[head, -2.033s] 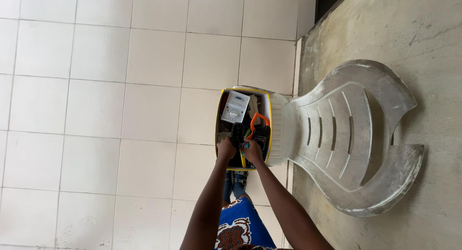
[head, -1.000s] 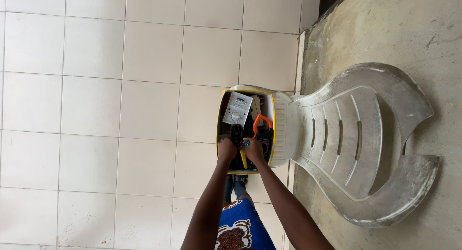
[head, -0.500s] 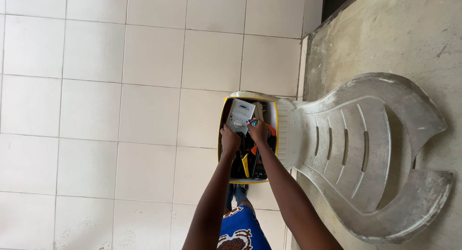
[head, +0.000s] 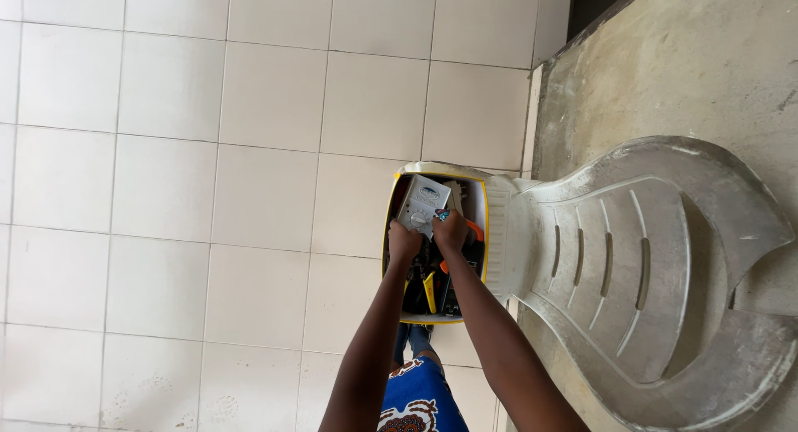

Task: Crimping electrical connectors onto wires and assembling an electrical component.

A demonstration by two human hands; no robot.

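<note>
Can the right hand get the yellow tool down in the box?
Probably yes. The right hand rests near the white dial unit at the box's far end, and the yellow tool lies uncovered just below the wrist, with the box top open.

A home: tiled floor (head: 166, 191), plastic chair (head: 632, 266), concrete wall (head: 690, 58).

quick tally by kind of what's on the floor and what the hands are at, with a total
White plastic chair: 1
Yellow-rimmed tool box: 1
White dial unit: 1
Orange-handled tool: 1
Yellow-handled tool: 1
Hands, left hand and right hand, both at the dial unit: 2
Total: 7
</note>
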